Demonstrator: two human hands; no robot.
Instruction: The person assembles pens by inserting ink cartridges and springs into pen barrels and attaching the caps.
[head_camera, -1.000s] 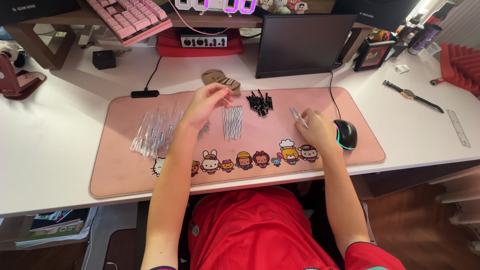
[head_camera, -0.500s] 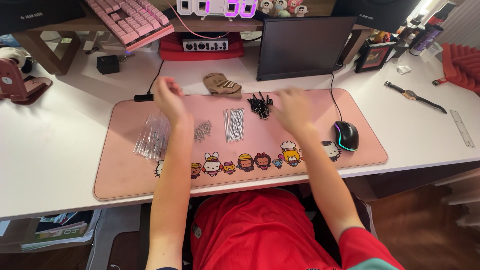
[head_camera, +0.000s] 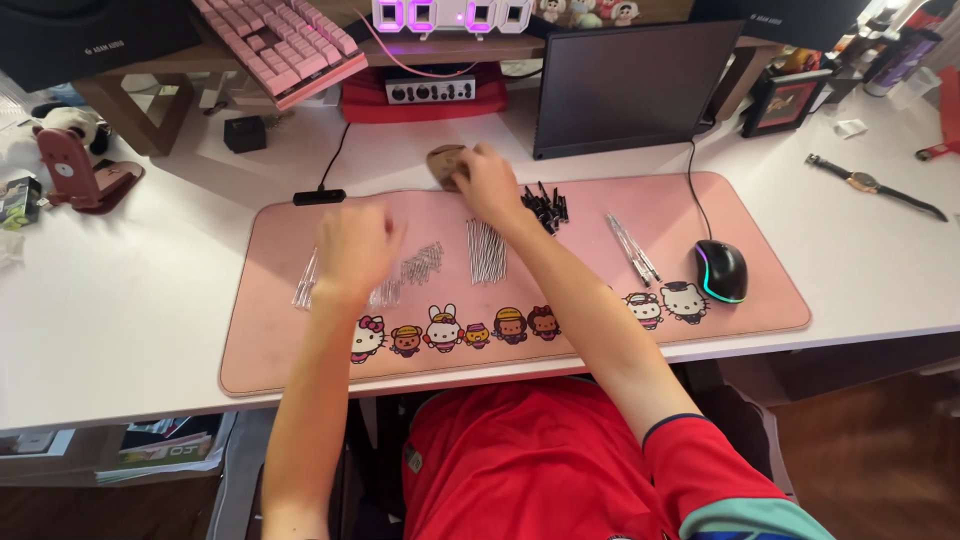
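Small brown object (head_camera: 443, 160) at the far edge of the pink desk mat (head_camera: 760, 300), just in front of the dark monitor (head_camera: 630, 85). The right hand (head_camera: 487, 185) reaches across to it, fingers curled over its right side and touching it; whether they actually grip it cannot be told, since the hand hides the contact. The object lies directly beyond these fingers, toward the monitor, and its shape and long axis are too hidden to read. The right hand is much the nearer; the left hand (head_camera: 355, 250) hovers lower on the mat, blurred, its fingers loosely bent, with nothing visibly held.

Beneath and beside the left hand lie clear plastic tubes (head_camera: 304, 282) and a scatter of small metal springs (head_camera: 422, 262). Toward the centre, a bundle of thin silver rods (head_camera: 487, 250) lies with long axes running away from the person. Near the right wrist is a heap of small black parts (head_camera: 545, 205); further right lie a few clear pen barrels (head_camera: 630, 247), then a black mouse (head_camera: 720, 270). No tray or box holds the parts; all rest loose on the mat.
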